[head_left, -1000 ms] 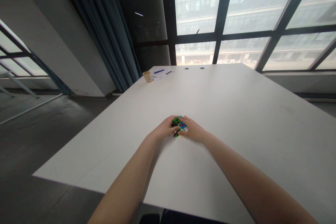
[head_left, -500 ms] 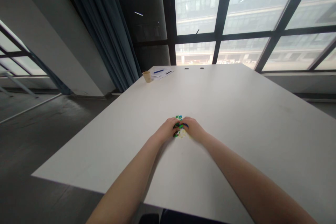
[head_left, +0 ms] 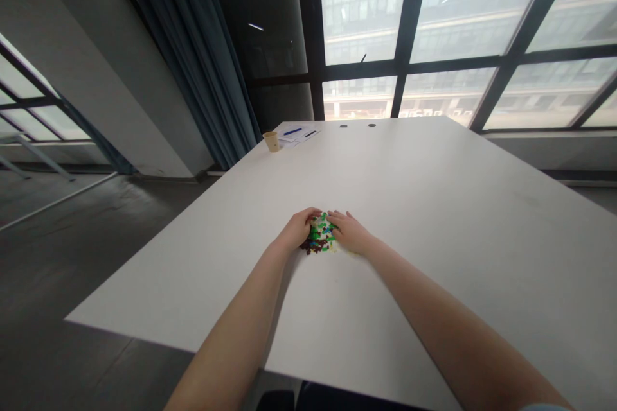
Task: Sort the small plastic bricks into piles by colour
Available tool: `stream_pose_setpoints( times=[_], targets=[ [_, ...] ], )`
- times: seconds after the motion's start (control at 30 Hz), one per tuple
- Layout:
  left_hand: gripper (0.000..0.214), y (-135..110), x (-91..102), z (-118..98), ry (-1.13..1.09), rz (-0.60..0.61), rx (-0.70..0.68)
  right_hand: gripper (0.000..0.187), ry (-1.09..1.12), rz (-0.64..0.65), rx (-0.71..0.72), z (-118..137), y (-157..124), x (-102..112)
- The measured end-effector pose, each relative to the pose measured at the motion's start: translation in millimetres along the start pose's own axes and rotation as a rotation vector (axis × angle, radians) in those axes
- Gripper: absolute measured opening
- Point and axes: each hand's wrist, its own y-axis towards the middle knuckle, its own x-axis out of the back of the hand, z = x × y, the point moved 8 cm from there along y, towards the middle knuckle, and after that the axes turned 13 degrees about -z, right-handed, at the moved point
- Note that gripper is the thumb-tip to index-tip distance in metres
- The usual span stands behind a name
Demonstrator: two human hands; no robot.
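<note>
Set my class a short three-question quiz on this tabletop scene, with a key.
1. True or false: the paper cup stands beside papers at the far end of the white table.
2. What lies between the left hand and the right hand? A) a book B) a patch of small coloured pieces C) a mug
3. Which hand is nearer the paper cup?

Key: 1 true; 2 B; 3 left hand.

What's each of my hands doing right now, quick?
Left hand: open, fingers against the pile of colored pieces, nothing lifted.
Right hand: open, fingertips touching the same pile, nothing lifted.
</note>
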Motion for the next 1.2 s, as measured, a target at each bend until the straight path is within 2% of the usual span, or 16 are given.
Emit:
stream_pose_setpoints(
  times=[0.1, 0.2, 0.33, 0.43, 0.53, 0.6, 0.7, 0.8, 0.87, 0.97, 1.07, 1.2],
  targets=[
    [0.041, 0.7, -2.4, 2.2, 0.07, -0.025, -0.006, 0.041, 0.108, -0.011, 0.052, 6.3, -0.2, 5.9],
    [0.038, 2.4, -11.4, 0.6, 0.145, -0.022, -0.049, 0.039, 0.159, -0.064, 0.043, 3.1, 1.5, 15.7],
    [0.042, 0.5, -29.6, -2.0, 0.147, 0.107, -0.062, 0.046, 0.154, -0.085, 0.007, -2.2, 2.5, 22.6],
    [0.04, -4.7, -33.2, -13.1, 0.073, 0.181, -0.114, 0.044, 0.164, 0.023, -0.028, -1.8, -0.1, 22.0],
    [0.038, -9.6, -25.1, -21.0, -0.015, 0.218, -0.095, 0.033, 0.134, 0.181, -0.117, -6.8, -6.4, 23.2],
    [0.039, -10.8, -12.9, -21.7, -0.046, 0.214, -0.049, 0.031, 0.058, 0.205, -0.19, -15.0, -9.8, 31.5],
    [0.048, -12.4, 7.9, -15.6, 0.033, 0.225, 0.012, 0.051, -0.111, 0.216, -0.255, -25.2, -16.1, 43.3],
    [0.072, -20.2, 18.7, 0.8, 0.261, 0.35, 0.101, 0.079, -0.23, 0.302, -0.327, -29.1, -27.0, 42.8],
    [0.082, -27.3, 21.2, 11.8, 0.364, 0.429, 0.183, 0.082, -0.248, 0.32, -0.352, -25.5, -31.0, 39.7],
    [0.079, -33.9, 18.5, 15.8, 0.402, 0.465, 0.243, 0.07, -0.245, 0.271, -0.338, -15.6, -29.2, 34.6],
    [0.064, -33.8, 13.2, 12.1, 0.415, 0.419, 0.248, 0.052, -0.229, 0.2, -0.296, -7.1, -23.8, 30.1],
    [0.04, -27.5, 3.3, -1.8, 0.368, 0.329, 0.122, 0.031, -0.203, 0.155, -0.255, -1.7, -20.7, 25.4]
  ],
)
